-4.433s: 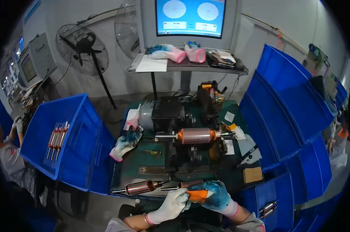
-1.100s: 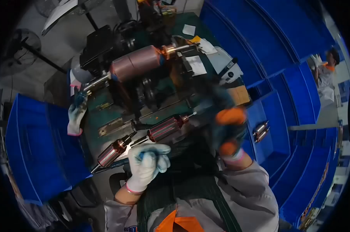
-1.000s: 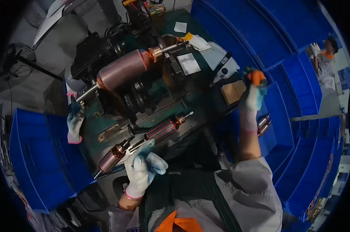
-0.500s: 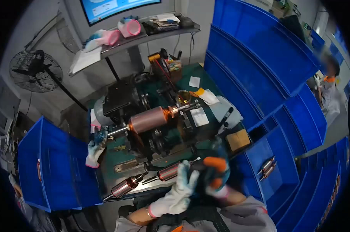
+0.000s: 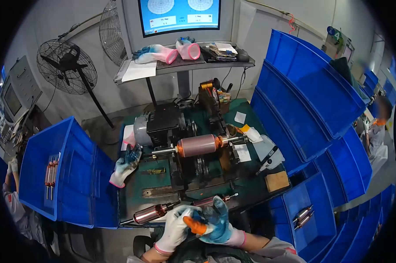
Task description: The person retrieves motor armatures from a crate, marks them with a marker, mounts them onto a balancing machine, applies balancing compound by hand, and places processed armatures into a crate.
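Note:
My left hand, in a white glove, is closed around the end of an orange piece low in the middle. The orange piece joins my right hand, in a blue-stained glove, and looks like a cover on one of its digits. The other right fingers are apart, one pointing up. Left of my hands, an armature lies on the bench's front edge. A second armature lies just beyond my hands, partly hidden. Farther back, a larger copper-coloured rotor rests across a black machine.
Blue bins with armatures stand left and right; more blue bins are stacked right. A spare glove, motor and cardboard block are on the bench. A monitor stands behind. A co-worker is far right.
My right hand swung out to the right with its orange parts, then came back beside my left hand. My left hand has closed on the orange piece. The view has tilted back up.

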Demonstrator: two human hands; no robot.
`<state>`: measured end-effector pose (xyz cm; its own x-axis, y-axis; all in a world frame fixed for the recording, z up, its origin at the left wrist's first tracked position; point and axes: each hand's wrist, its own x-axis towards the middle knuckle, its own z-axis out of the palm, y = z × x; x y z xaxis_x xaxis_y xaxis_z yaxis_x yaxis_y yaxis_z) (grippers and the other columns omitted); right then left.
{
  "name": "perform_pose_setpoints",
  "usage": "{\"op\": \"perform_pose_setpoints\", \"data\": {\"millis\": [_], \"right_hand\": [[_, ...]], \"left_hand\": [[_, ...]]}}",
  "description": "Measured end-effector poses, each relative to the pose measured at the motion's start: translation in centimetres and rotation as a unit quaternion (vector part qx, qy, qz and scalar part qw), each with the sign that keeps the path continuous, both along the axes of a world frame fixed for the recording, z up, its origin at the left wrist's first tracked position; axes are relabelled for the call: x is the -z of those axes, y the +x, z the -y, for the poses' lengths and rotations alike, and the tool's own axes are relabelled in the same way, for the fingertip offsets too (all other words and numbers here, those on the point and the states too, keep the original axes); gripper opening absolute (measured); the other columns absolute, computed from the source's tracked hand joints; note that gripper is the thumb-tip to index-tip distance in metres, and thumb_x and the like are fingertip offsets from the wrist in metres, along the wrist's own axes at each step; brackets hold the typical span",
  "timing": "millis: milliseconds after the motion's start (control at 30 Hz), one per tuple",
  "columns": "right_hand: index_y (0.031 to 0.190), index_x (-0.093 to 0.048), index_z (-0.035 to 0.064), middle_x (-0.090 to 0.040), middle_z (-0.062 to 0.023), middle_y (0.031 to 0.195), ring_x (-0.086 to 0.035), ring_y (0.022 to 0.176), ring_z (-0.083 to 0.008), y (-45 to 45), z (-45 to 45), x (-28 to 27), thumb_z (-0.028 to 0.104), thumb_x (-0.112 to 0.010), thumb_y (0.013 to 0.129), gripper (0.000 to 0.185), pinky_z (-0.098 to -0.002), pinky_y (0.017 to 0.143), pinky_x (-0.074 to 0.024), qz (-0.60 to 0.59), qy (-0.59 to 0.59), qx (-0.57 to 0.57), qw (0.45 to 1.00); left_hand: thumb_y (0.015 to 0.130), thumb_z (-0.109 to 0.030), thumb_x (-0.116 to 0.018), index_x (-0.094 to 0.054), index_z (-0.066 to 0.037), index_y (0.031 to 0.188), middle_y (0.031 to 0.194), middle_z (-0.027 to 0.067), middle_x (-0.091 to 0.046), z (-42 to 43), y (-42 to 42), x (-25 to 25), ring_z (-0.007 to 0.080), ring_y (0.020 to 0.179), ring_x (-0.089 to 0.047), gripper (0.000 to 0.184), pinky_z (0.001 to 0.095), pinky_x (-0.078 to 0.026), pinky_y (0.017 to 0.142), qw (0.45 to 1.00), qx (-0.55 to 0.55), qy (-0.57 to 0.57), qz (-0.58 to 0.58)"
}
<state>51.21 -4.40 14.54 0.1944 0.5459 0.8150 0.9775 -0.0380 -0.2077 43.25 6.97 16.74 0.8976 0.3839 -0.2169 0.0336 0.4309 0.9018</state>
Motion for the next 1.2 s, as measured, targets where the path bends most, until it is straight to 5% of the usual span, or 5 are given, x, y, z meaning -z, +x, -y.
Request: {"op": "perform_pose_setpoints", "data": {"millis": [167,433,700,900,1200], "right_hand": [[0.115,-0.050,-0.0019,-0.059,-0.0099,0.098,-0.057,0.092,-0.0191,1.5,2.0,-1.8,0.001,-0.063,0.072,0.045,-0.0299,0.086,-0.0447,-0.852,0.086,-0.384,0.346],[0.104,-0.057,0.0032,-0.062,-0.0060,0.091,-0.060,0.080,-0.0153,1.7,2.6,-0.5,0.006,-0.069,0.071,0.035,-0.0303,0.067,-0.0486,-0.222,-0.161,-0.101,0.956],[0.093,-0.059,0.0026,-0.063,-0.0068,0.085,-0.061,0.078,-0.0182,1.9,1.4,-1.3,0.000,-0.069,0.070,0.025,-0.0277,0.069,-0.0466,-0.675,0.013,-0.223,0.703],[0.088,-0.063,0.0050,-0.062,-0.0061,0.083,-0.059,0.070,-0.0208,3.0,3.3,-0.7,0.016,-0.077,0.060,0.033,-0.0277,0.060,-0.0438,-0.170,-0.105,-0.031,0.979],[0.110,-0.057,0.0037,-0.052,-0.0102,0.119,-0.051,0.109,-0.0210,3.4,1.8,-2.3,0.009,-0.068,0.073,0.039,-0.0336,0.095,-0.0366,-0.612,-0.015,-0.318,0.724]], "left_hand": [[0.073,-0.037,-0.070,-0.057,0.008,0.093,0.083,0.0120,-0.062,-1.9,-1.1,1.8,0.0154,0.070,-0.060,0.051,0.0247,-0.048,0.066,0.980,0.095,-0.148,0.094],[0.084,-0.056,-0.045,-0.058,0.004,0.089,0.076,0.0033,-0.057,-0.7,-0.1,2.3,0.0085,0.069,-0.051,0.062,0.0246,-0.042,0.062,0.990,0.132,0.027,0.036],[0.084,-0.032,-0.059,-0.049,0.004,0.109,0.085,0.0064,-0.057,0.0,-0.2,0.2,0.0107,0.076,-0.054,0.045,0.0245,-0.044,0.066,0.964,0.032,0.260,0.043],[0.087,-0.020,-0.043,-0.048,0.001,0.111,0.081,0.0170,-0.051,0.5,0.0,-0.6,0.0317,0.070,-0.050,0.032,0.0358,-0.040,0.065,0.751,0.093,0.653,0.037],[0.092,-0.021,-0.038,-0.043,0.001,0.112,0.077,-0.0003,-0.044,1.0,-1.0,0.5,0.0059,0.064,-0.036,0.030,0.0197,-0.031,0.058,0.979,0.150,-0.118,0.076]]}}
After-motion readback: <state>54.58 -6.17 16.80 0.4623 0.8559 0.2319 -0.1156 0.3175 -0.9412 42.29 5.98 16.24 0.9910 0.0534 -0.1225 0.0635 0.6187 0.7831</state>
